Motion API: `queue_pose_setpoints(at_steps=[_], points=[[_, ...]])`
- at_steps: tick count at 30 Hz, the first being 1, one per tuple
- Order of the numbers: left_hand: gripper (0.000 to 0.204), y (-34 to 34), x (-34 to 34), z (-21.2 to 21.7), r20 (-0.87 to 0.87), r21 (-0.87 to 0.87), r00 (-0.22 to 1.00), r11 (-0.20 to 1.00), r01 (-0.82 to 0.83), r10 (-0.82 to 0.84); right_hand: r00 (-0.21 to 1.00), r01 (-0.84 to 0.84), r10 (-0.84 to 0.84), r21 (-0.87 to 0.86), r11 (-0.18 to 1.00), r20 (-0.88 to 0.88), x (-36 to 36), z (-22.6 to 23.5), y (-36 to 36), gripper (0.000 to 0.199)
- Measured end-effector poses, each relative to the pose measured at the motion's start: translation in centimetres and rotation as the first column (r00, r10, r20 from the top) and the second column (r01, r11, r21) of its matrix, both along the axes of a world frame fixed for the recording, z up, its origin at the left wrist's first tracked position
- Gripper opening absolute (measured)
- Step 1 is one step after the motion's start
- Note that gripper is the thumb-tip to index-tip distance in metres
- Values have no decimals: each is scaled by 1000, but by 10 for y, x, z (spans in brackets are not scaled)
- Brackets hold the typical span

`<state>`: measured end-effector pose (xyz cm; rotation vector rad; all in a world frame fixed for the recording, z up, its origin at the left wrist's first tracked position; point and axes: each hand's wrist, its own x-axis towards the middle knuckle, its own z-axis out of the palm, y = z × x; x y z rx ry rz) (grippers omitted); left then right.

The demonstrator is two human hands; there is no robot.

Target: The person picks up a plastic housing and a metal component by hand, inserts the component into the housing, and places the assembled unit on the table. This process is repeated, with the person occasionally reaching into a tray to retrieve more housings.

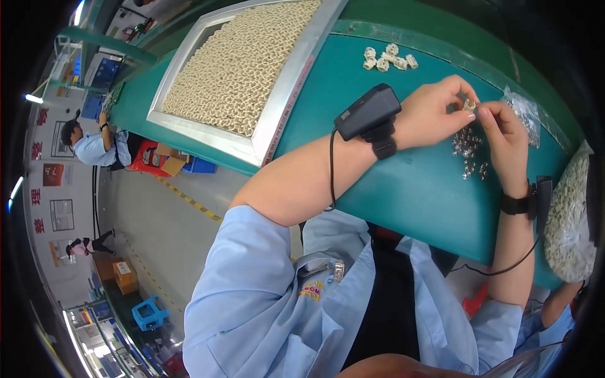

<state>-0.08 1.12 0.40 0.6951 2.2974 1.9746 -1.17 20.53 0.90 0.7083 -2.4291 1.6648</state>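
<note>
Over the right part of the green table, my left hand (438, 110) pinches a small cream-coloured plastic part (469, 106) between thumb and fingers. My right hand (506, 135) meets it there, its thumb and forefinger closed together at the part's edge; whatever they hold is too small to make out. Just below the fingertips lies a loose pile of small shiny metal pieces (466, 150). Farther off, a group of several similar cream plastic parts (389, 58) rests on the table. Each wrist wears a black strapped device.
A metal-framed tray (268, 126) packed with rows of cream parts stands at left. A clear plastic bag (526, 120) lies beyond my right hand, and a large bag of cream pieces (570, 214) sits at the right edge. Another person (94, 148) works at the bench far left.
</note>
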Motion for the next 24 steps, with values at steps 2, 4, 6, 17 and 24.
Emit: queue_pose_setpoints(at_steps=[2, 4, 6, 17, 24], points=[[26, -2, -2, -2, -56, -50, 998, 998, -41, 38, 1000, 3, -2, -9, 1000, 16, -4, -3, 2, 17], [24, -5, -7, -2, -6, -29, 997, 996, -83, 83, 996, 34, -34, 9, 999, 80, -8, -5, 5, 18], [24, -8, -8, 0, 8, -15, 994, 994, -108, 108, 994, 45, -47, 21, 999, 100, -10, -5, 6, 19], [19, -36, 3, 52, -71, 24, 983, 986, -166, 167, 981, 29, -40, 56, 998, 189, -14, -11, 6, 19], [18, -209, -61, 96, -333, -206, 806, 797, -568, 489, 976, 48, -52, 21, 999, 210, -15, -12, 3, 19]])
